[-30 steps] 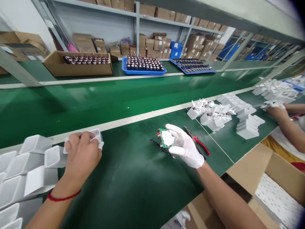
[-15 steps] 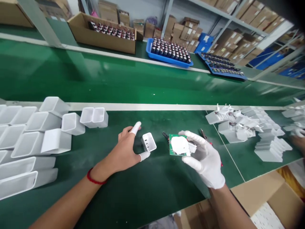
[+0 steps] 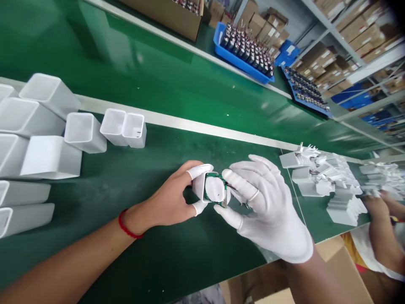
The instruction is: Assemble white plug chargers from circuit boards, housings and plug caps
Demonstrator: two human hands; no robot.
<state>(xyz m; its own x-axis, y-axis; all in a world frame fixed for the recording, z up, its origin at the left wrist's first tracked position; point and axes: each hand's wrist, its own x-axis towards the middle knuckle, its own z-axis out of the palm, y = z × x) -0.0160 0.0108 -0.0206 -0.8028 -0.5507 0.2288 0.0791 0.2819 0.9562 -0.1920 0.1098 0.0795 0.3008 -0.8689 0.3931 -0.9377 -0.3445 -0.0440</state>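
Between thumb and fingers, my left hand (image 3: 172,194) grips a small white plastic housing (image 3: 198,185), its open end turned to the right. White covers sit on the thumb and a fingertip of this hand. My right hand (image 3: 265,202), in a white glove, is closed on a green circuit board (image 3: 224,181) with a round white pad on its face. The board's left edge is at the mouth of the housing, partly inside; how deep, I cannot tell. Dark tool tips show just behind the gloved fingers, mostly hidden.
Several white housings (image 3: 50,156) stand at left. White parts and thin plates (image 3: 329,173) are piled at right, near a co-worker's hands (image 3: 376,204). Blue trays (image 3: 242,59) of components lie on the raised shelf beyond. A cardboard box (image 3: 344,270) is below the table's edge.
My left hand has closed on the white housing and lifted it. My right hand has brought the circuit board left to the housing's mouth. The camera view has tilted and shifted.
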